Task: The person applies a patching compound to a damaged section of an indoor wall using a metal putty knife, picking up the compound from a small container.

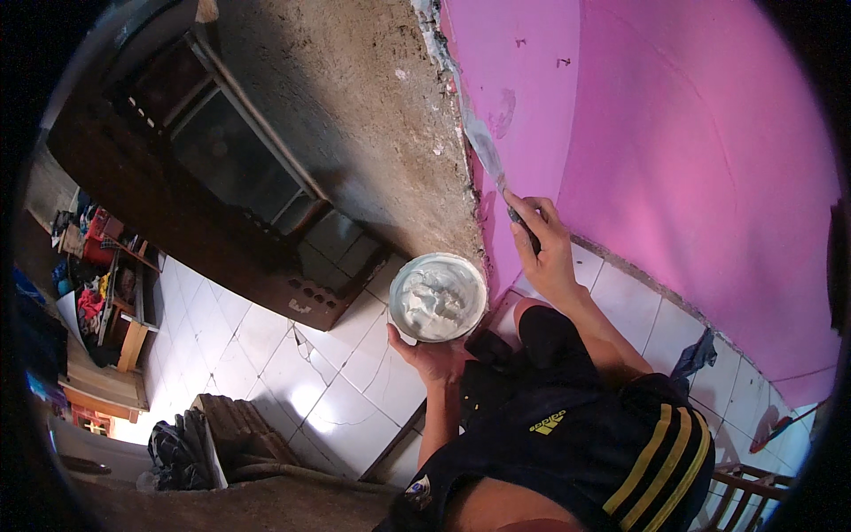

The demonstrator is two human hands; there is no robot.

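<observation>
My left hand [425, 359] is closed around the lower side of a round tub [481, 306], which holds white-grey putty [434, 297] heaped and smeared inside. The tub is held near the bottom of a wall edge. Farther up and to the right, my right hand [548, 244] grips the dark handle of a putty knife [483, 146]. The knife's long pale blade lies along the wall edge, where bare rough plaster [372, 115] meets a pink painted wall [523, 80]. White putty streaks run up that edge beyond the blade; whether the blade presses on it is hard to tell.
A dark wooden cabinet [191, 208] with glass panes stands left of the bare plaster. White floor tiles [346, 408], some cracked, lie below. At far left are shelves [124, 301] with clothes and clutter. A dark bag [177, 452] sits lower left; a wooden rack [749, 483] lower right.
</observation>
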